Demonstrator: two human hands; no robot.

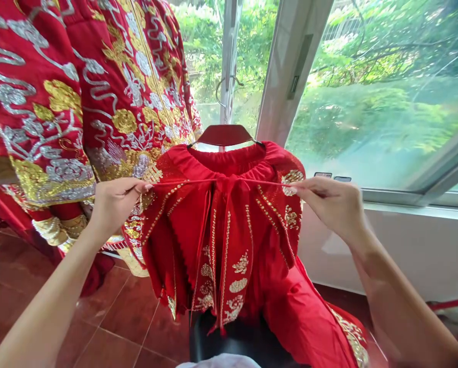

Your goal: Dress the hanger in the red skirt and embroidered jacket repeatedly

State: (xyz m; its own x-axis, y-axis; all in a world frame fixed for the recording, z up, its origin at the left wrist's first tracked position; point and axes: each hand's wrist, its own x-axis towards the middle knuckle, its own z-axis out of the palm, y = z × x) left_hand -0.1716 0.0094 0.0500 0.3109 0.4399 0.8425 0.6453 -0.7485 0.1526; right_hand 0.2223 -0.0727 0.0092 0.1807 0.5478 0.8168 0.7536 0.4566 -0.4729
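A red skirt (229, 240) with gold embroidery hangs from a dark red hanger (225, 135) in front of me. A thin red drawstring (221, 180) runs taut across its waist. My left hand (114, 202) pinches the string's left end. My right hand (330, 202) pinches the right end, near an embroidered patch. Both hands are closed on the string and held level with each other.
A heavily embroidered red, gold and silver jacket (79, 97) hangs at the left. A large window (382, 92) with greenery outside stands behind, with a white sill (413, 209) at the right. Reddish-brown floor tiles (110, 317) lie below. A dark seat (232, 342) sits under the skirt.
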